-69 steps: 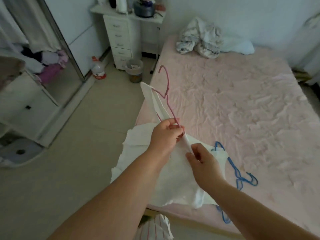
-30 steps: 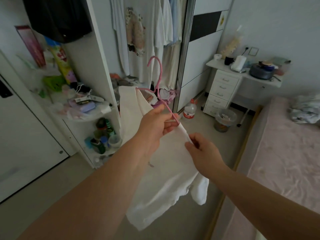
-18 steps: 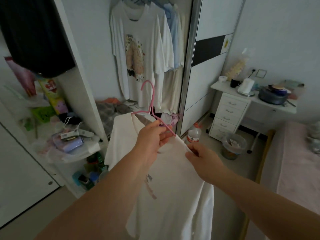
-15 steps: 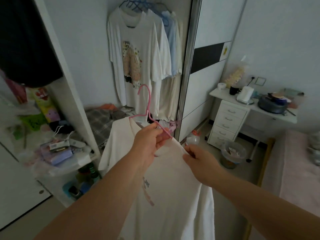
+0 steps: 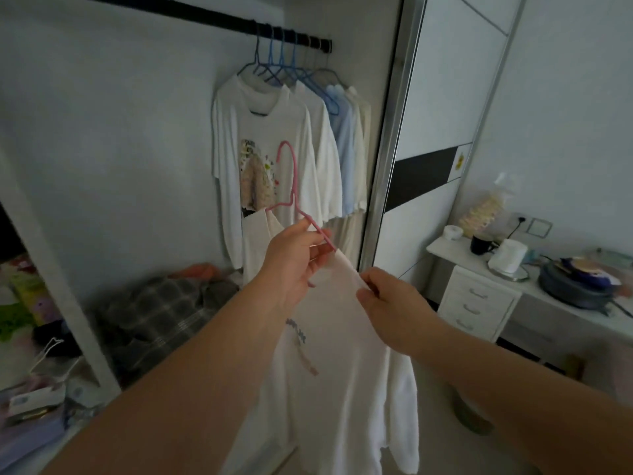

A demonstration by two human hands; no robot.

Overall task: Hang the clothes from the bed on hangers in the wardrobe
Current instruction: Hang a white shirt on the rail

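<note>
You stand facing the open wardrobe (image 5: 137, 149), its black rail (image 5: 205, 15) high at the top of view. Several shirts (image 5: 274, 132) already hang from the rail's right end on blue and dark hangers, close together; the rail to their left is bare.

The white T-shirt (image 5: 329, 354) hangs in front of you, below and short of the rail, draped on the pink hanger (image 5: 294, 200). One shoulder sits on the far arm of the hanger; the near shoulder is gathered where your hands meet, and whether it is fully seated cannot be told.

Your left hand (image 5: 294, 265) pinches the near arm of the hanger, just below the neck, between thumb and fingers. Your right hand (image 5: 387, 303) pinches the T-shirt's shoulder edge, just beside the left.

Judgement: the step in hand is the carry to the rail, dressing the hanger nearly or wholly done. The next move calls for a clear lift, since the hook stands well below the rail, and for turning the hook to catch the bare stretch left of the hung shirts. Release the right hand's pinch only once the shoulder sits square, or the T-shirt may slide off.
</note>
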